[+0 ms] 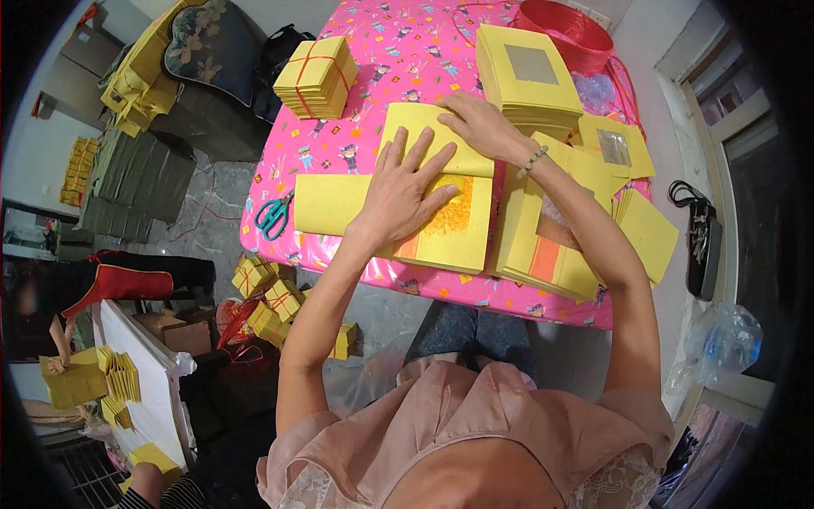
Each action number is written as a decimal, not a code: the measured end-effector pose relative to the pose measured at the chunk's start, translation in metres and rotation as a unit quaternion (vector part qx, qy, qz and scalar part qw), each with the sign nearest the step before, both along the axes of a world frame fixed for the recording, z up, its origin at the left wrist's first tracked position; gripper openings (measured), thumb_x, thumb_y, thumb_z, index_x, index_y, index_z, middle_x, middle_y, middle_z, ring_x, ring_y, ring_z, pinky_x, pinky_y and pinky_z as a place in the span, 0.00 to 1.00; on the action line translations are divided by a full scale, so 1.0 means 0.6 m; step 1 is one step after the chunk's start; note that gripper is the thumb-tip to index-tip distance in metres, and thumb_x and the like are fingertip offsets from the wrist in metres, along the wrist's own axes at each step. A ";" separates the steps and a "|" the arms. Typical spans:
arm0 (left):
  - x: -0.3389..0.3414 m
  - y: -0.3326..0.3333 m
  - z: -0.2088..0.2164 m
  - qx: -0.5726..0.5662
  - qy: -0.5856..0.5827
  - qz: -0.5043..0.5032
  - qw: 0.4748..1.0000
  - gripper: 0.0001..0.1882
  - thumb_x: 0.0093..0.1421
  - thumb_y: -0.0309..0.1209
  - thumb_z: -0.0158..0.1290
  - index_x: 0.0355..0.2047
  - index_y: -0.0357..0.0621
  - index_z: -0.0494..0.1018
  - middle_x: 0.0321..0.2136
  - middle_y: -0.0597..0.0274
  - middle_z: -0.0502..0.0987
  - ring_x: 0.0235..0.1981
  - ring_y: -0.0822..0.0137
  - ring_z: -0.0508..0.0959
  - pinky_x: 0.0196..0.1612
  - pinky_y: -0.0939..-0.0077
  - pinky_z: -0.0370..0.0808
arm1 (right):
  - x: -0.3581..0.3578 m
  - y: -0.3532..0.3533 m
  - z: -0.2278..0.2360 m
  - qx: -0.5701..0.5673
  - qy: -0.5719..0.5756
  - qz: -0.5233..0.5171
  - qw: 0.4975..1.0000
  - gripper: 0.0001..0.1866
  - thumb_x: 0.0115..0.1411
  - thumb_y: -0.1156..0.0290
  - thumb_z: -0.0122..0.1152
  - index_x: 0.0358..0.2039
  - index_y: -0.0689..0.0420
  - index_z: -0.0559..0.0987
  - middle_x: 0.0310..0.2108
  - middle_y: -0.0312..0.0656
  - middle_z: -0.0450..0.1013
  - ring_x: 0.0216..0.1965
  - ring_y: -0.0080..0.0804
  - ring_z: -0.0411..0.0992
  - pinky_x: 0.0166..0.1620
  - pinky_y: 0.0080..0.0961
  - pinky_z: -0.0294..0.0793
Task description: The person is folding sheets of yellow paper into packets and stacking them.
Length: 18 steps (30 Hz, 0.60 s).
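A yellow sheet of paper [471, 246] with a gold-orange printed patch lies in front of me, its upper part folded over. My left hand [397, 188] rests on it, fingers spread and flat across the fold and the patch. Near the far edge of the folded part, my right hand [482, 125] presses down with its fingers stretched out, gripping nothing that I can see. From under the left side another plain yellow piece [326, 204] sticks out. Teal-handled scissors [275, 216] lie by the table's left edge.
The table wears a pink patterned cover [386, 81]. On it stand a tied yellow bundle [315, 78], a tall paper stack [526, 76], and a printed pile [543, 229]. A red basket [568, 34] is at the back. At left, other people handle yellow paper by a white table [140, 365].
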<state>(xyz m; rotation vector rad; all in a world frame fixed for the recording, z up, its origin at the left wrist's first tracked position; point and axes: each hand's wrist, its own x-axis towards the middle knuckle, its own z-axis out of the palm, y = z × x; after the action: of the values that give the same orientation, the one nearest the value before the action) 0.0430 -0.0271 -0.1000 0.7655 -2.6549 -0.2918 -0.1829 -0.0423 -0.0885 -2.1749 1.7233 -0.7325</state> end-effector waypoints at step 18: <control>0.003 0.005 0.013 0.003 -0.048 -0.003 0.999 0.32 0.68 0.52 0.45 0.69 0.61 0.59 0.70 0.48 0.53 0.70 0.35 0.48 0.69 0.43 0.48 | 0.044 0.217 0.001 -0.051 0.068 0.001 0.996 0.30 0.67 0.62 0.54 0.65 0.63 0.62 0.67 0.52 0.58 0.71 0.50 0.51 0.71 0.45 0.51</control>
<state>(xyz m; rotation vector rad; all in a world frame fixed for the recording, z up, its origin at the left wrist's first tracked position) 0.0446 -0.0240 -0.0924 0.7913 -2.7481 -0.2712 -0.1564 0.0877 -0.0879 -2.3456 1.7844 -0.7010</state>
